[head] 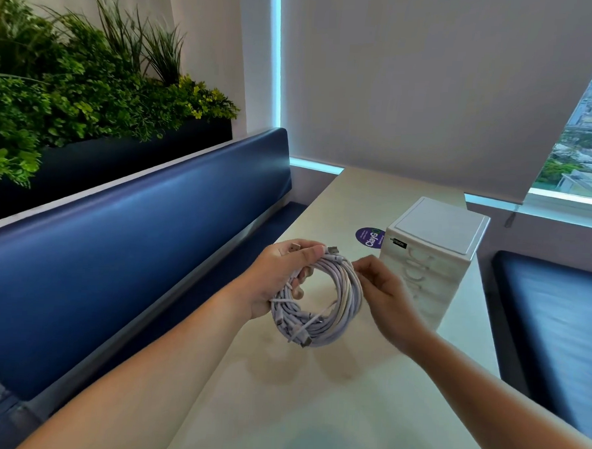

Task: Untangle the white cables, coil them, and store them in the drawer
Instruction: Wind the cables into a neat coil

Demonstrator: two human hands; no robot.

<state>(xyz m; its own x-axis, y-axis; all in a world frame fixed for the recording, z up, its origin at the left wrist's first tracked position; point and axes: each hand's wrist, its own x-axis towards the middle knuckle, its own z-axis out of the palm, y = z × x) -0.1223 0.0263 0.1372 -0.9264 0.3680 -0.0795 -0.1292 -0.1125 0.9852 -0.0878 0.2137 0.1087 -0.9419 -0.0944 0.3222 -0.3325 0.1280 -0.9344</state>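
Table (pixel 346 415): drawer unit (pixel 429 265) at far right, drawers look shut, fronts washed out. Cable coil (pixel 337 319) is held above the table, just left of the unit. Left hand (pixel 274 278) grips its left side, right hand (pixel 387 294) pinches the rt rim. Risk imo: nothing ties the coil, so loose plug ends (pixel 305 341) spill when I free a hand for a drawer. Can't count cables.

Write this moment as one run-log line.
left hand grips cable coil | right hand pinches it | drawer unit closed | not stored

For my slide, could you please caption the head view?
Left hand grips coiled white cables, right hand pinches them, beside a drawer unit.
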